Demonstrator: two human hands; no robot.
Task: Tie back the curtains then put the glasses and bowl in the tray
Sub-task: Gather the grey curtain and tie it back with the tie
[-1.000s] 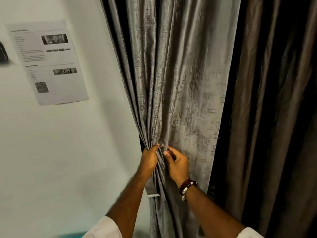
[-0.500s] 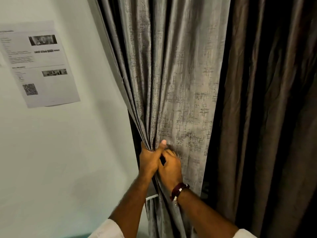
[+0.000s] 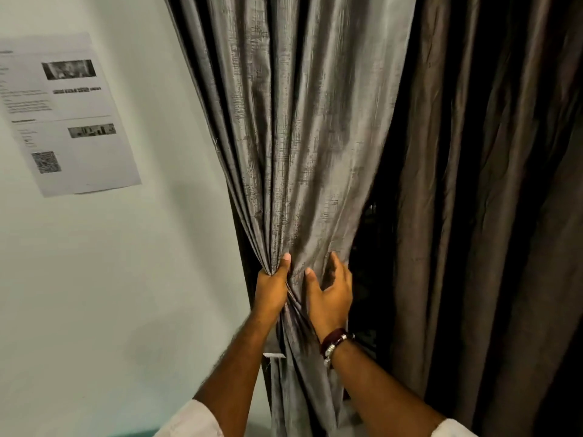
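A shimmering grey textured fabric curtain (image 3: 303, 137) hangs gathered at centre frame; left hand (image 3: 271, 290) grips its bunched folds, while right hand (image 3: 331, 298), at three o'clock, has spread its fingers (image 3: 335, 263) wider since half a second ago.

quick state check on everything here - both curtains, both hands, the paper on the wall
grey curtain: gathered into a bunch at hand height, not tied
brown curtain: hanging loose, untied
left hand: grips the bunched folds of the grey curtain
right hand: fingers spread against the grey curtain's right edge, cupping it
paper sheet: stuck flat on the wall, tilted, print too blurred to read
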